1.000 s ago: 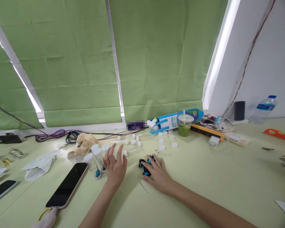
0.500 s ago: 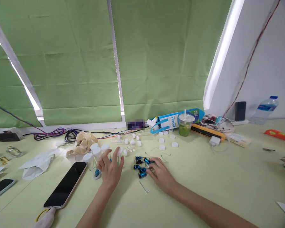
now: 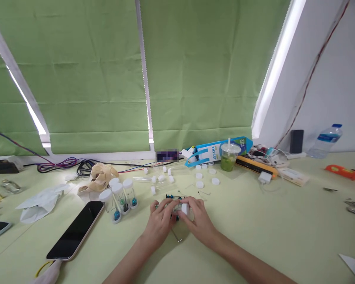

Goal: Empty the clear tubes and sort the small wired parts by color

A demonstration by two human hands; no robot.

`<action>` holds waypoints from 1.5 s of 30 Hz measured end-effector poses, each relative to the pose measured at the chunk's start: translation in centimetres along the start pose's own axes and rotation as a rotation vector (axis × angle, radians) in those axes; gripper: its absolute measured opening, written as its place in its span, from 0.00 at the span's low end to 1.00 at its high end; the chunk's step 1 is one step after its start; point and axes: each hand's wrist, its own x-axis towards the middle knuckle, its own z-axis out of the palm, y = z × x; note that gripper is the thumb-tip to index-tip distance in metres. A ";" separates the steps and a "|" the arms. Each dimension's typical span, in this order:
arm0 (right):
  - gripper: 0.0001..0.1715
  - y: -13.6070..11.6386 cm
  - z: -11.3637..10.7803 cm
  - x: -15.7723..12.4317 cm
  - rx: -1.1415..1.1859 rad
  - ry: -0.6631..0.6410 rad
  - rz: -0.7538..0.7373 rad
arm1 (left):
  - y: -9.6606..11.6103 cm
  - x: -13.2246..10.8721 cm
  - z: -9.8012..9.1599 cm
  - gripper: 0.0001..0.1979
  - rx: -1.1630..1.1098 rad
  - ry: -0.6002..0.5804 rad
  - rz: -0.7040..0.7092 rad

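Observation:
My left hand (image 3: 161, 221) is closed around a clear tube, most of it hidden by the fingers. At the tube's right end is a white cap (image 3: 185, 209), pinched by the fingers of my right hand (image 3: 200, 218). Under and behind both hands lie small blue and black metal parts (image 3: 169, 196), mostly covered. An L-shaped hex key (image 3: 176, 235) rests on the table just in front of them. To the left stand several capped clear tubes (image 3: 126, 199), with blue or dark parts and thin bent rods inside.
Behind the hands lie empty clear tubes (image 3: 143, 179) and loose white caps (image 3: 199, 184). A drink cup (image 3: 229, 157) and a blue bag (image 3: 207, 153) stand farther back. On the left lies a phone (image 3: 77, 230); a water bottle (image 3: 326, 141) stands far right.
My left hand has moved right from the standing tubes to the metal parts and now has a capped tube in it. My right hand has let go of the parts and grips the cap.

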 end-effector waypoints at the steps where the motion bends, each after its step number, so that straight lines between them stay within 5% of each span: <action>1: 0.12 0.1 -0.2 0.1 0.103 -0.005 0.058 | -0.1 0.2 -0.2 0.15 -0.002 0.009 -0.019; 5: 0.17 1.4 -1.4 1.0 0.552 -0.046 0.335 | -1.1 0.6 -1.4 0.14 -0.189 -0.046 -0.189; 9: 0.21 2.5 -2.1 1.4 0.717 -0.154 0.449 | -1.2 0.7 -2.3 0.14 -0.548 -0.187 -0.346; 13: 0.19 2.7 -1.9 0.9 0.708 -0.145 0.355 | -0.6 0.7 -2.2 0.11 -0.750 -0.161 -0.560; 19: 0.15 2.3 -1.9 0.3 0.589 -0.124 0.107 | -1.4 0.8 -1.3 0.19 -1.058 -0.034 -0.984; 25: 0.20 1.6 -2.9 0.3 0.317 -0.302 -0.047 | -1.6 0.6 -1.3 0.19 -1.196 -0.174 -1.081; 31: 0.19 1.3 -2.5 0.1 0.288 -0.417 0.004 | -1.4 0.9 -1.7 0.20 -1.138 -0.182 -1.041; 38: 0.10 3.3 -2.1 0.5 0.270 -0.329 0.174 | -3.8 0.9 -3.3 0.19 -0.648 0.085 -1.036; 45: 0.14 3.8 -2.4 0.6 0.118 -0.196 0.001 | -3.8 0.8 -4.5 0.14 -0.273 0.250 -0.895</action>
